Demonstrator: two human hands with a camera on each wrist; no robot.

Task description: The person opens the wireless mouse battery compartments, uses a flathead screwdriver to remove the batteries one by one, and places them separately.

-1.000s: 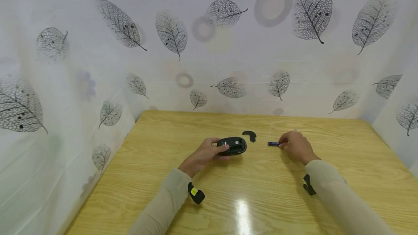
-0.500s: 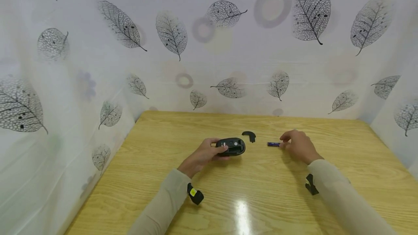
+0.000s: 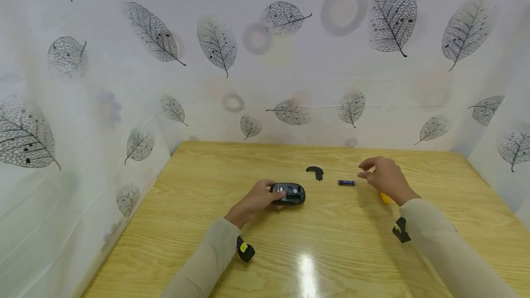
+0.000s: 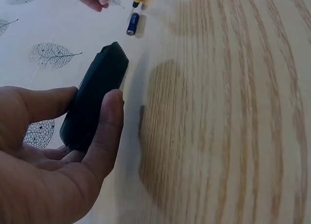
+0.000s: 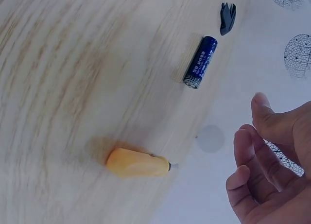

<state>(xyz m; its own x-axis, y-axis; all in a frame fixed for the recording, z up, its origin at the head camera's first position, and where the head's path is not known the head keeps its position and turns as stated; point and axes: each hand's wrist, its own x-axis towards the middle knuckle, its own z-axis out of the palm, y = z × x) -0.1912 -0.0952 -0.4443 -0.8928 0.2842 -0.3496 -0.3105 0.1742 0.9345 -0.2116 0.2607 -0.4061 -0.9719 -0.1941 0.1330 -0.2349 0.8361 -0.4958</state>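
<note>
A black computer mouse is in my left hand, gripped at its left end with the thumb on top. Its underside faces up, and the battery compartment has no lid on it. A blue battery lies on the table to the mouse's right. My right hand hovers just right of the battery, fingers loosely bent and holding nothing. Below that hand lies a yellow-handled tool with a short metal tip, like a small screwdriver; the hand partly hides it in the head view.
The mouse's curved black battery cover lies behind the mouse, left of the battery. A wooden table carries everything. Beyond its back and left edges hangs a pale curtain with a leaf print.
My right hand has come off the battery and moved right and up, uncovering the yellow handle. The battery stays on the table. My left hand has shifted the mouse slightly left and lower.
</note>
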